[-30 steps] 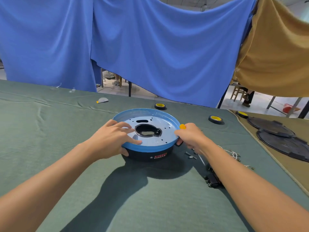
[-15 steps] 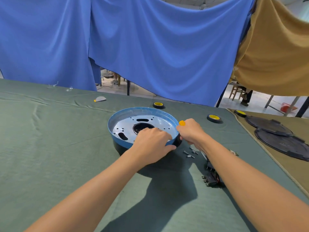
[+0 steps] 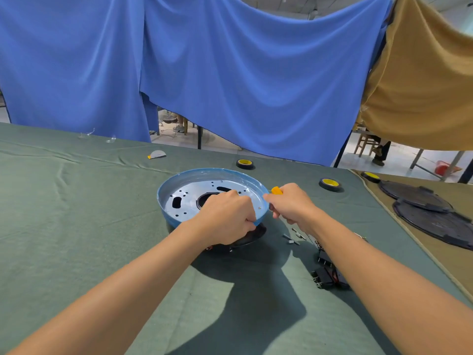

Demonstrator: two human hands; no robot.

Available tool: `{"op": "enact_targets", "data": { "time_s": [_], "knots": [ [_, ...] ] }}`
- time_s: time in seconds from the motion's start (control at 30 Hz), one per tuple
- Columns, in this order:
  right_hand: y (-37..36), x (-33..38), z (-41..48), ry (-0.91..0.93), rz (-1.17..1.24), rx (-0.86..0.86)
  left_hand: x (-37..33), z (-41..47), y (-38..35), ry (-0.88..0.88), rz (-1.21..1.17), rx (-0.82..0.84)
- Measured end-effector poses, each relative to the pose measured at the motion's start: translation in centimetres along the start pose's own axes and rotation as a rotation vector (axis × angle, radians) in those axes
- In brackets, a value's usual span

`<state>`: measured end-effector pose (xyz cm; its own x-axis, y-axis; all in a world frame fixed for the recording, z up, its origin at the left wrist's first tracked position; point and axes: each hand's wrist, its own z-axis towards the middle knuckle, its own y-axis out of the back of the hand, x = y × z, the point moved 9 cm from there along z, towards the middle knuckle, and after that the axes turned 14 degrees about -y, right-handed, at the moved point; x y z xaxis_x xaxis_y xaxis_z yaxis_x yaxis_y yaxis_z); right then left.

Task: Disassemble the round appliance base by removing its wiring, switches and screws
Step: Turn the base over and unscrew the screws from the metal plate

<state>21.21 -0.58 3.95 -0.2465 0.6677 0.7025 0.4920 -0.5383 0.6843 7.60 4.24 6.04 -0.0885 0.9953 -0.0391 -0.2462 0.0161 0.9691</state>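
Observation:
The round appliance base is a blue-rimmed metal pan (image 3: 179, 190) with holes in its silver floor, tilted up toward me over a black lower part (image 3: 247, 238) on the green cloth. My left hand (image 3: 226, 219) grips the pan's near rim. My right hand (image 3: 291, 203) is closed on a tool with an orange handle (image 3: 277, 190) at the pan's right edge. Several loose screws (image 3: 291, 238) lie just right of the base. Black switch parts with wiring (image 3: 326, 276) lie under my right forearm.
Green cloth covers the table (image 3: 76, 213). Two yellow-cored tape rolls (image 3: 244, 163) (image 3: 330, 184) lie behind the base, a third (image 3: 370, 176) at the cloth's seam. Two black round covers (image 3: 432, 213) rest at right. A small grey scrap (image 3: 157, 154) lies at the back. Blue and tan curtains hang behind.
My left hand has moved from the pan's left side to its near rim, and the pan has tipped up off the black lower part. My right hand stays at the right edge.

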Motion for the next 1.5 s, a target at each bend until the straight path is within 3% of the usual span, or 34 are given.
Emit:
{"op": "enact_targets", "data": {
  "time_s": [0.13,0.4,0.47,0.63,0.77,0.87,0.97,1.1,1.17,1.23,1.33,1.5],
  "knots": [
    [0.5,1.1,0.0,0.061,0.034,-0.052,1.9,-1.2,0.4,-0.002,-0.094,0.089],
    [1.5,5.5,-1.7,0.290,0.169,0.066,3.7,-1.6,0.4,0.066,-0.093,0.275],
    [2.6,6.9,-2.3,0.370,0.167,0.022,3.3,-1.1,0.2,0.093,-0.097,0.208],
    [4.2,9.5,-3.7,0.571,-0.220,-0.162,2.4,-0.2,-1.9,0.170,-0.006,0.182],
    [6.0,10.5,-4.0,0.654,-0.137,-0.327,2.2,-0.2,-5.0,0.202,0.001,0.356],
    [6.4,11.0,-3.9,0.711,-0.066,-0.400,2.0,0.4,-5.8,0.281,-0.064,0.344],
    [4.9,10.9,-2.7,0.697,-0.126,-0.358,1.6,1.1,-5.6,0.322,-0.122,0.356],
    [4.1,9.7,-1.2,0.667,-0.132,-0.331,2.9,1.1,-4.7,0.237,-0.158,0.452],
    [4.1,9.2,-0.8,0.661,-0.125,-0.337,3.9,1.2,-4.4,0.146,-0.061,0.431],
    [4.0,8.8,-0.3,0.650,-0.112,-0.332,4.1,1.3,-4.7,0.087,-0.108,0.364],
    [3.8,8.3,0.3,0.632,-0.089,-0.316,3.8,1.3,-5.4,0.093,-0.257,0.323],
    [4.1,7.9,0.8,0.602,-0.106,-0.319,3.6,2.4,-5.8,0.131,-0.259,0.312]
  ]
}}
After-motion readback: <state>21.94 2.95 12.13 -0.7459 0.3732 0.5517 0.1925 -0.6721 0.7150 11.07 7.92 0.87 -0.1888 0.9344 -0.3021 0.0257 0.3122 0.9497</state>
